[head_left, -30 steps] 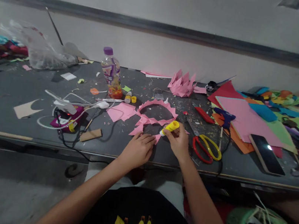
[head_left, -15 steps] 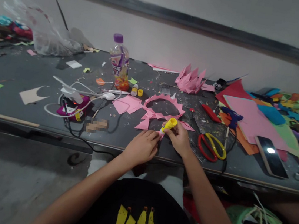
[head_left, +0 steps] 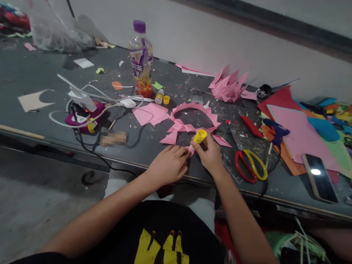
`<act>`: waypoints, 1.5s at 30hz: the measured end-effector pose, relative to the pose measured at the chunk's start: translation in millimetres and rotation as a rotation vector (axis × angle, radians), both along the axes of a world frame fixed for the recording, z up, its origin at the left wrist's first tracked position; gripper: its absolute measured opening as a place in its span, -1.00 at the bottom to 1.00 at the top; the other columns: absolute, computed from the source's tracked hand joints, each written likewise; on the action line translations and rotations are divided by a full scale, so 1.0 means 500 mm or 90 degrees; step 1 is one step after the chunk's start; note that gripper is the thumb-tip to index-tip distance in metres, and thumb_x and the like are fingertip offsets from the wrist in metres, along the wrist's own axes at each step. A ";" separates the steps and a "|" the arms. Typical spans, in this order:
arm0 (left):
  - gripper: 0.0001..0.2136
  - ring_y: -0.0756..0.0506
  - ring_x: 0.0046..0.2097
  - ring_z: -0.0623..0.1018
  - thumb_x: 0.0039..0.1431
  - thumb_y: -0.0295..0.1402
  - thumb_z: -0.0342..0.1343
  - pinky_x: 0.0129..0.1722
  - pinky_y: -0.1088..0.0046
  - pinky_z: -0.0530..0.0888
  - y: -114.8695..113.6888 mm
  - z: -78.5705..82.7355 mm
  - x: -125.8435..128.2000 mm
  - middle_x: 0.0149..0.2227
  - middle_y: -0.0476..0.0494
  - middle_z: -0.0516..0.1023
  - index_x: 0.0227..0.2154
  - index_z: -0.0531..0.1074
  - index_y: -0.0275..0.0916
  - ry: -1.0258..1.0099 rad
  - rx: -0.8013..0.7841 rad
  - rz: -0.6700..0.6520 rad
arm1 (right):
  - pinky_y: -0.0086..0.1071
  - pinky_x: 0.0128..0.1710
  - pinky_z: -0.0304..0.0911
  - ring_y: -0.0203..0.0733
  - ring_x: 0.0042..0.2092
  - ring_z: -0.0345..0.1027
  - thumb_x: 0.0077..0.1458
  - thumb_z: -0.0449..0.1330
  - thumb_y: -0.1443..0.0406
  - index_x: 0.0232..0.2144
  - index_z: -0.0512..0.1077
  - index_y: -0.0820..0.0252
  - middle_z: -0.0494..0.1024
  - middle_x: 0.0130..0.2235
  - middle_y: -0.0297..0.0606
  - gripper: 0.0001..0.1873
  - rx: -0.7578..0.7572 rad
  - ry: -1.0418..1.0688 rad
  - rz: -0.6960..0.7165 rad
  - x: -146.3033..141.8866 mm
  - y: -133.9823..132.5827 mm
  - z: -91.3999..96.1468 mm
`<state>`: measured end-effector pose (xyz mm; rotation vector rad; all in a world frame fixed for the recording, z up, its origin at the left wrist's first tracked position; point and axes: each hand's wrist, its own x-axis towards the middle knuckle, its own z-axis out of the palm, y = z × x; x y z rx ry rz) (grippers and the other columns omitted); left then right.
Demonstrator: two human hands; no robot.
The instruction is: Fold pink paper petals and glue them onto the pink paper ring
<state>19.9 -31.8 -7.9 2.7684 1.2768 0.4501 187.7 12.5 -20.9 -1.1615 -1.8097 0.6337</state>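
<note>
Near the table's front edge, my right hand (head_left: 210,155) is closed round a glue stick (head_left: 199,136), its yellow end up. The lower end of the stick meets a small pink paper piece (head_left: 190,150). My left hand (head_left: 169,163) has its fingers closed and pressed down at that piece's left edge, mostly covering it. Just beyond my hands lies a ring of folded pink paper (head_left: 211,117) with pointed edges. Loose pink paper squares (head_left: 151,114) are to its left, and a spiky pink folded-paper form (head_left: 228,86) stands behind it.
Scissors (head_left: 259,165) with red and yellow handles lie right of my hands, near a blue glue gun (head_left: 275,132) and a phone (head_left: 320,178). A bottle (head_left: 141,63) stands at the back. Left are a purple power block (head_left: 89,115) and cables. Coloured sheets (head_left: 294,134) spread rightward.
The glue stick has tipped slightly and shifted a little over the pink piece with my right hand. My left hand stays pressed down. The camera view has tilted slightly.
</note>
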 end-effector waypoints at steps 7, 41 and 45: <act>-0.66 -0.19 -0.06 0.40 0.19 -0.38 -0.07 -0.04 0.27 0.33 0.000 -0.004 -0.002 -0.09 -0.25 0.45 0.00 0.33 -0.40 -0.008 0.012 -0.004 | -0.18 -0.15 0.31 -0.07 -0.21 0.42 0.06 0.16 0.10 -0.19 0.33 0.13 0.51 -0.25 -0.19 -0.68 0.044 -0.061 -0.035 0.021 0.002 -0.004; -0.92 -0.10 -0.11 0.50 0.11 -0.51 0.06 -0.12 0.32 0.44 0.050 -0.004 -0.072 -0.18 -0.12 0.51 -0.42 0.41 -0.23 -0.361 -0.013 0.153 | -0.12 0.00 0.09 -0.05 -0.02 0.30 0.05 -0.01 0.48 -0.17 0.43 0.10 0.51 -0.09 -0.16 -0.65 0.241 -0.514 -0.120 0.135 -0.002 0.004; -0.87 -0.06 -0.21 0.54 0.11 -0.55 0.03 -0.16 0.35 0.46 0.029 -0.005 -0.070 -0.30 -0.05 0.57 -0.35 0.41 -0.21 -0.398 0.013 0.118 | -0.13 -0.04 0.17 -0.05 -0.01 0.30 0.03 -0.02 0.51 -0.18 0.45 0.12 0.50 -0.07 -0.15 -0.62 0.239 -0.477 -0.117 0.137 0.000 -0.005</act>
